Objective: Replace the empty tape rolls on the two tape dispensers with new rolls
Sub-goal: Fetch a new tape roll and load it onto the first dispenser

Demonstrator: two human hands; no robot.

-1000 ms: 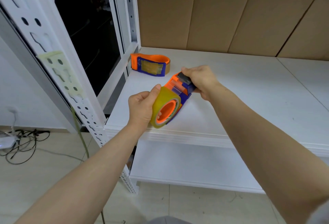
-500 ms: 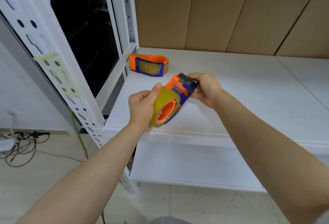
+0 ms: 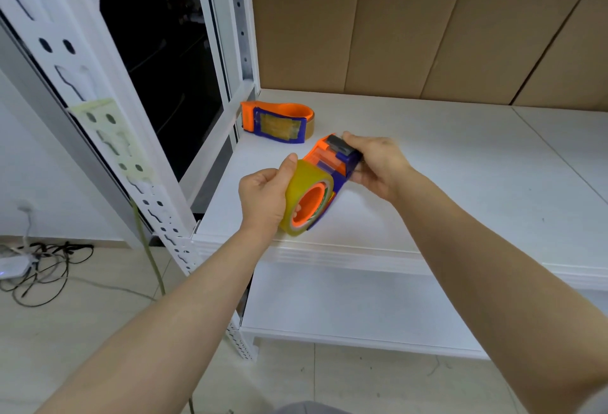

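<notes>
Now our right grip (image 3: 378, 163) clasps the dispenser (image 3: 330, 160) just beyond our left grip (image 3: 263, 198), off the cutter (image 3: 339, 145) top, while that left grip curls round the roll (image 3: 301, 188), apparently seated.

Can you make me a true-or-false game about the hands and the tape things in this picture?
1. The left hand holds the yellowish clear tape roll. True.
2. The right hand lies flat on the white shelf. False: it grips the cutter end of the orange and blue plastic tape dispenser, held above the shelf.
3. A second orange and blue tape dispenser lies on the shelf near its back left corner. True.
4. Green plastic bins stand at the back of the shelf. False: brown cardboard boxes stand there.
</notes>
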